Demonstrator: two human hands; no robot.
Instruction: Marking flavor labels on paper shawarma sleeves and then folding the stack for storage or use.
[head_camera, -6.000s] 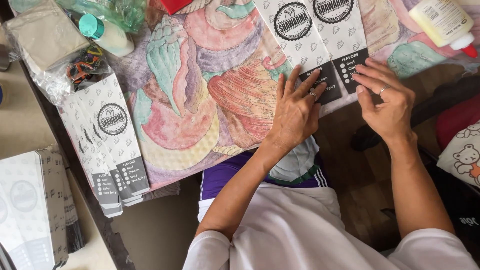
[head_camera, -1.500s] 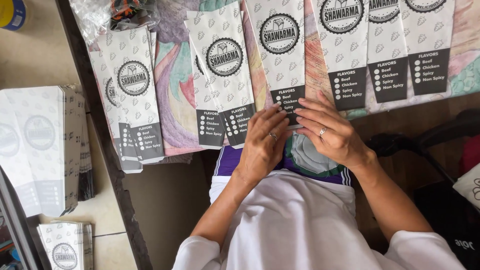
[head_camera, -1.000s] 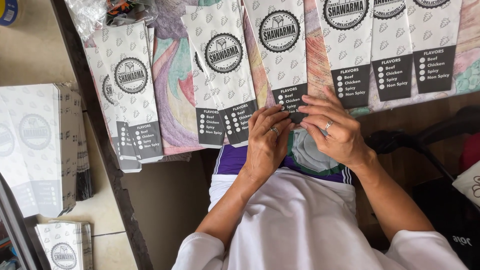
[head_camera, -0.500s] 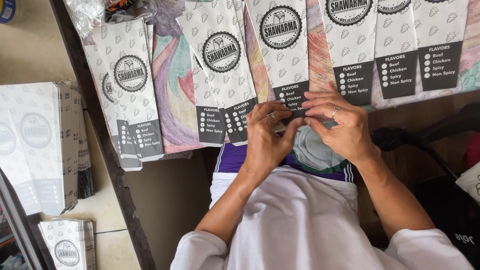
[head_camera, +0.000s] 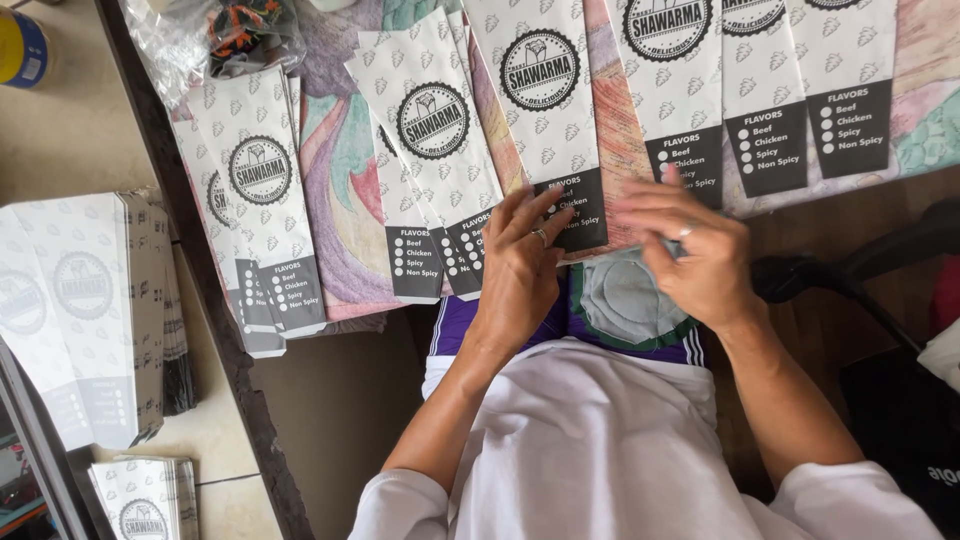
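Several long white paper sleeves with a round black emblem and a black end panel lie in a row on a table with a colourful painted cloth (head_camera: 340, 190). My left hand (head_camera: 520, 265) rests with spread fingers on the black end of the middle sleeve (head_camera: 545, 110) at the table's near edge. My right hand (head_camera: 700, 255), blurred, hovers just right of it, below the neighbouring sleeve (head_camera: 675, 90), with its fingers curled. I cannot tell whether it holds anything.
More sleeves (head_camera: 255, 200) lie stacked at the table's left edge. A pile of the same sleeves (head_camera: 75, 300) sits on the floor at left, another (head_camera: 140, 495) below it. A clear plastic bag (head_camera: 230, 30) lies at the top left. A dark bag (head_camera: 900, 400) is at the right.
Six seconds ago the cloth in front of me was mostly bare; now sleeves lie in a row. In the last half second my hands moved apart at the middle sleeve's end.
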